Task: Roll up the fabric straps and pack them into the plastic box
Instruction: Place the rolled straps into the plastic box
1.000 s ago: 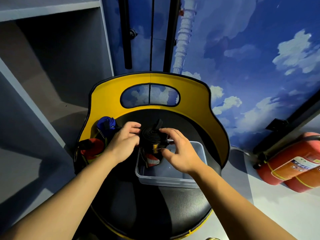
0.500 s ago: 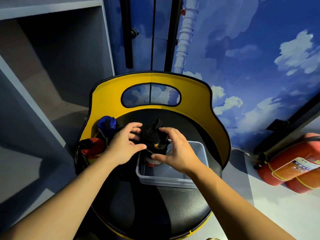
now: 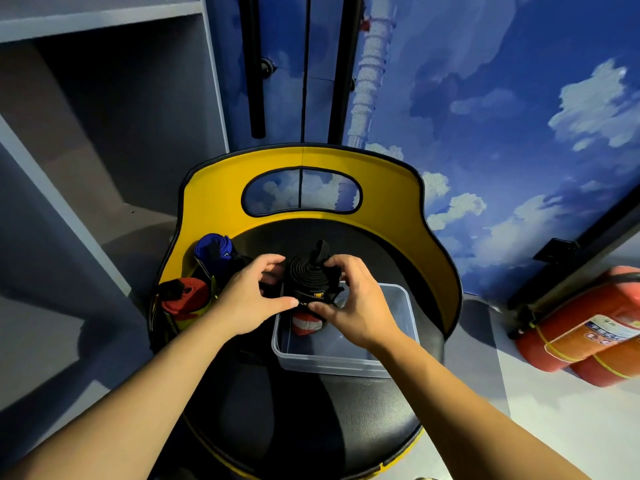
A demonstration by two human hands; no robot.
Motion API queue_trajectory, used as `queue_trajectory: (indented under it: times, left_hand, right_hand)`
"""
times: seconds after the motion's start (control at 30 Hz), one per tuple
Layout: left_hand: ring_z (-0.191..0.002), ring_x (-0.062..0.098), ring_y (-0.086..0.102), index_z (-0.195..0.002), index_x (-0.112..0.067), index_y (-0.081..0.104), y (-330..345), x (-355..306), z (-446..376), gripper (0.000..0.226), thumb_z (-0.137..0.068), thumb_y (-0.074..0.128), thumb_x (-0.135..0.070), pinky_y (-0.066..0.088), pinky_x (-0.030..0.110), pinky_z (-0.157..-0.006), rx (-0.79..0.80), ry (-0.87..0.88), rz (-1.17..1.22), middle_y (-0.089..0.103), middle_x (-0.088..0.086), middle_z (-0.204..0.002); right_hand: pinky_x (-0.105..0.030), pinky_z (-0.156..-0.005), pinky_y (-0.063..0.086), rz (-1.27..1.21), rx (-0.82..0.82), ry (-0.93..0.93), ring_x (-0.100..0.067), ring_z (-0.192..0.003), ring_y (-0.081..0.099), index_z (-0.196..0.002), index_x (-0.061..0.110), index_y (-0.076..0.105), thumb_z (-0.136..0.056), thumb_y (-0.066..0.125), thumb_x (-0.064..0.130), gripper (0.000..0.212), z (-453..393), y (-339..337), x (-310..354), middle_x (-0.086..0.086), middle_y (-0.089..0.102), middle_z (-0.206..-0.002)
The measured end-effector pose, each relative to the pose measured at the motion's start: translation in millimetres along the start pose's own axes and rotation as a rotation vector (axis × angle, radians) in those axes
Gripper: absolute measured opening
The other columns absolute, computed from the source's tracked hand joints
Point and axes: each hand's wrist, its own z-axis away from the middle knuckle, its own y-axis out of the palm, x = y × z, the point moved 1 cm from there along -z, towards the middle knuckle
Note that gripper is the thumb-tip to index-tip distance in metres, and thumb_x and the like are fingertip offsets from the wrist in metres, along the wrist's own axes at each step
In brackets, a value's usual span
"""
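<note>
A black fabric strap, wound into a tight roll with a yellow tag, is held above the back left corner of a clear plastic box. My left hand grips the roll from the left and my right hand curls round it from the right, thumbs meeting below it. A red and white rolled strap lies inside the box. A blue strap and a red strap sit on the chair seat at the left.
The box stands on a black round chair seat with a yellow backrest. Grey shelving is at the left. Two red fire extinguishers lie on the floor at the right.
My right hand has closed in round the black roll, its thumb now under it beside my left thumb. The roll sits a little tighter between both hands.
</note>
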Motion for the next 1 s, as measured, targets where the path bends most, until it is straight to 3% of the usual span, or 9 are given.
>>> queue_trajectory:
  times: [0.27, 0.4, 0.6, 0.87, 1.0]
  left_hand:
    - [-0.111, 0.008, 0.058, -0.126, -0.026, 0.061, 6.7, 2.7, -0.7, 0.060, -0.072, 0.088, -0.033, 0.050, 0.033, -0.096, 0.016, -0.005, -0.175, 0.060, -0.014, -0.120]
    - [-0.113, 0.012, 0.056, -0.116, -0.030, 0.064, 13.7, 3.9, -2.5, 0.051, -0.071, 0.088, -0.036, 0.049, 0.035, -0.097, 0.009, 0.047, -0.246, 0.058, -0.014, -0.120]
    - [-0.120, 0.009, 0.052, -0.112, -0.032, 0.066, 27.4, -1.5, -3.8, 0.051, -0.068, 0.091, -0.035, 0.039, 0.028, -0.104, 0.021, 0.116, -0.269, 0.054, -0.017, -0.126]
    - [-0.132, 0.013, 0.047, -0.108, -0.034, 0.063, 45.2, -6.6, -7.6, 0.055, -0.062, 0.092, -0.042, 0.033, 0.026, -0.103, 0.088, 0.098, -0.339, 0.048, -0.010, -0.145]
    - [-0.124, 0.010, 0.047, -0.104, -0.034, 0.060, 48.0, -5.3, -11.1, 0.054, -0.061, 0.092, -0.041, 0.035, 0.027, -0.097, 0.089, 0.099, -0.347, 0.049, -0.019, -0.129]
  right_hand:
    - [-0.016, -0.092, 0.044, -0.015, -0.044, 0.049, 0.000, -0.109, 0.054, -0.123, 0.033, 0.048, -0.071, 0.088, 0.032, 0.066, 1.8, -19.6, -6.2, 0.017, 0.050, -0.122]
    - [-0.025, -0.095, 0.048, -0.001, -0.048, 0.077, -0.003, -0.110, 0.055, -0.123, 0.034, 0.048, -0.070, 0.089, 0.035, 0.067, 10.5, -37.9, -17.1, 0.018, 0.050, -0.122]
    - [-0.018, -0.092, 0.045, 0.051, -0.021, 0.110, -0.004, -0.109, 0.055, -0.122, 0.033, 0.050, -0.070, 0.089, 0.036, 0.065, 27.6, -58.4, -33.0, 0.016, 0.051, -0.123]
    - [-0.026, -0.083, 0.049, 0.196, 0.079, 0.089, -0.008, -0.096, 0.053, -0.114, 0.031, 0.049, -0.064, 0.086, 0.039, 0.063, 41.4, -63.4, -56.0, 0.011, 0.051, -0.114]
    - [-0.026, -0.077, 0.048, 0.269, 0.127, 0.079, -0.006, -0.090, 0.051, -0.113, 0.030, 0.048, -0.064, 0.086, 0.039, 0.063, 37.8, -58.9, -59.4, 0.013, 0.049, -0.112]
